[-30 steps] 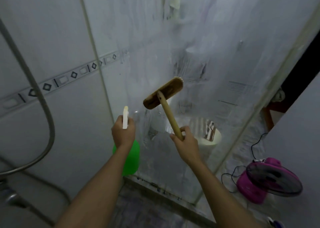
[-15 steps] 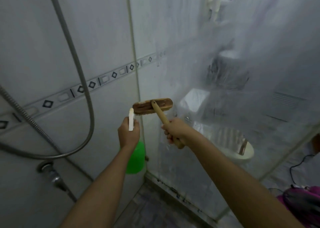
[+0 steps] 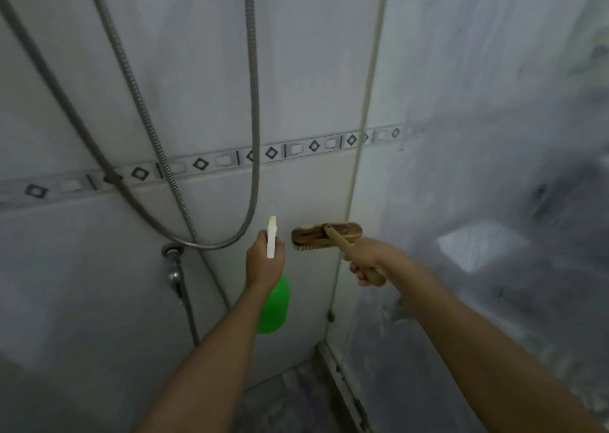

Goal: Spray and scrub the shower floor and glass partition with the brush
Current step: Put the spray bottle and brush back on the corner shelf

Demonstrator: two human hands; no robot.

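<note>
While the right hand [image 3: 367, 258] grips the one brush [image 3: 326, 235] by its handle, head just beside the glass partition [image 3: 478, 169], the left hand [image 3: 263, 263] grips one green spray bottle [image 3: 273, 307], farther from the glass.

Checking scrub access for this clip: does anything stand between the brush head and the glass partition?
Nothing visible does. The brush, held by the right hand, hangs just left of the glass partition, with open air between them.

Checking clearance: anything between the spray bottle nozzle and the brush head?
Nothing. Head view shows only bare wall tile in the narrow gap between the spray bottle nozzle and brush head.
</note>
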